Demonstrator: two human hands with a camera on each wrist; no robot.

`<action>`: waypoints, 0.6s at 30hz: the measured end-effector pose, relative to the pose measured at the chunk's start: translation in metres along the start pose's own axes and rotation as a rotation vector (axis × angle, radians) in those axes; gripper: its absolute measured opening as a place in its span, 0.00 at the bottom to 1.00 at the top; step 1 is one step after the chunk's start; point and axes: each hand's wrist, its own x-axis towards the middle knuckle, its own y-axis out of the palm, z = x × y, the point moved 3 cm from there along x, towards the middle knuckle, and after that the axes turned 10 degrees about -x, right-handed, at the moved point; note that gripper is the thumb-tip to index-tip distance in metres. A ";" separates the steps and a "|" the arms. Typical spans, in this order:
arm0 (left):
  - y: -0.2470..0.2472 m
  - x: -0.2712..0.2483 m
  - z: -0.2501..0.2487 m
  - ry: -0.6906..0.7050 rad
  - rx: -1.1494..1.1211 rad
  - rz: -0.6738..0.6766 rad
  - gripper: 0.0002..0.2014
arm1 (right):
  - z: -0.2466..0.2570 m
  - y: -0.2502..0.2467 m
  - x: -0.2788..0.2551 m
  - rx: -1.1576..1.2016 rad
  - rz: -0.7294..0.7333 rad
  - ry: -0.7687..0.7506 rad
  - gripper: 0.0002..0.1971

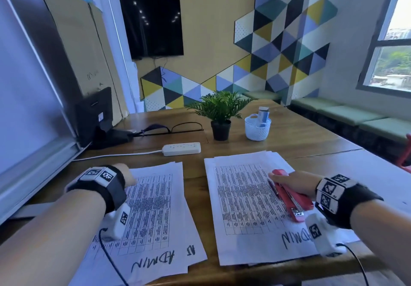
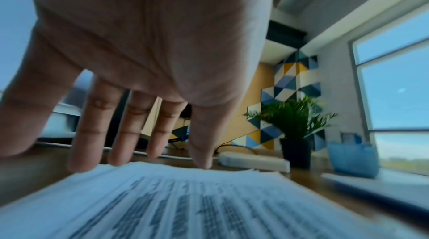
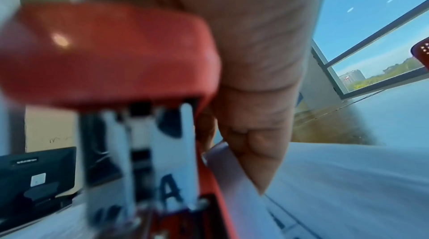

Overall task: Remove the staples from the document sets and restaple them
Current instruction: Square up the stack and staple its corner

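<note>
Red stapler sits in the right hand, fingers wrapped round its body, low over the right stack on the tabletop. Left hand is spread flat, fingertips pressing the far edge of the left stack and gripping nothing. No staple is visible on either stack. Both stacks look slightly fanned; if the sheets slip before stapling, a staple may miss the lower pages. Prying with the stapler's end could tear a corner.
</note>
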 end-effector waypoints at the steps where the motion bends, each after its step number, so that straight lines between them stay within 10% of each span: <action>1: 0.003 -0.001 0.003 -0.015 0.032 -0.001 0.27 | -0.001 0.002 0.002 -0.032 0.008 0.009 0.45; 6: 0.014 -0.002 0.013 -0.014 0.035 0.082 0.28 | 0.007 0.001 0.009 -0.189 0.014 0.030 0.60; 14: 0.016 0.009 0.018 -0.099 -0.155 0.065 0.36 | 0.032 -0.007 -0.008 -0.193 -0.070 0.045 0.37; 18: 0.007 0.008 0.009 -0.102 -0.018 -0.066 0.16 | 0.049 -0.008 -0.015 -0.108 -0.156 -0.005 0.33</action>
